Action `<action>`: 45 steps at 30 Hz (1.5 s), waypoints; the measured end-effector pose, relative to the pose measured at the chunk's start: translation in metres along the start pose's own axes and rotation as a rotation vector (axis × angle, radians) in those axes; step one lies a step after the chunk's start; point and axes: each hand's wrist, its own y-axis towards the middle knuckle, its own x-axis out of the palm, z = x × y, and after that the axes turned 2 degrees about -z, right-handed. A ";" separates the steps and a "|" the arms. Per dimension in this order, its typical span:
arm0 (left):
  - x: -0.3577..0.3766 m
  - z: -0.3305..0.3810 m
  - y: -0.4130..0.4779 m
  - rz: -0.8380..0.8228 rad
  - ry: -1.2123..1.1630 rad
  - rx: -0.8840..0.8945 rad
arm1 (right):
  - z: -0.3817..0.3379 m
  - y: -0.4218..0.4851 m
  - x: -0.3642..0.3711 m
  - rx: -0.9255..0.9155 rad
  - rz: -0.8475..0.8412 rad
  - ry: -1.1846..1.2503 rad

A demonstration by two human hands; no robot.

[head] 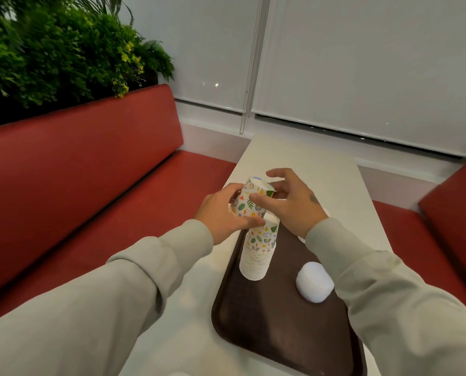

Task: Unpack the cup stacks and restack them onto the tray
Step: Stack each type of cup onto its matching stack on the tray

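Left hand (221, 210) grips cup (251, 202) (tilted), above stack (257, 253)

A narrow white table (302, 158) runs away toward a window wall. 2 pale roller blinds (362, 63) hang there side by side, drawn almost fully down, with a dark gap showing under the right one. A thin clear wand (253, 63) hangs along the seam between them, its tip just above the table's far end. Left of the table stands a red padded bench (77, 172) with a long backrest and seat. A 2nd red bench (449, 207) sits on the right. Behind the left backrest rises a dense mass of green plants (49, 50), with small yellow flowers (128, 55) drooping over its top edge.
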 end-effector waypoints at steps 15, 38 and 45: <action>0.023 -0.019 0.013 -0.118 0.099 -0.112 | 0.038 0.004 0.000 0.044 0.033 -0.095; 0.040 -0.038 0.020 -0.252 0.072 -0.122 | 0.067 0.004 0.028 0.133 -0.044 -0.266; 0.019 -0.019 0.013 -0.231 0.107 -0.089 | 0.053 -0.004 0.014 0.114 -0.058 -0.314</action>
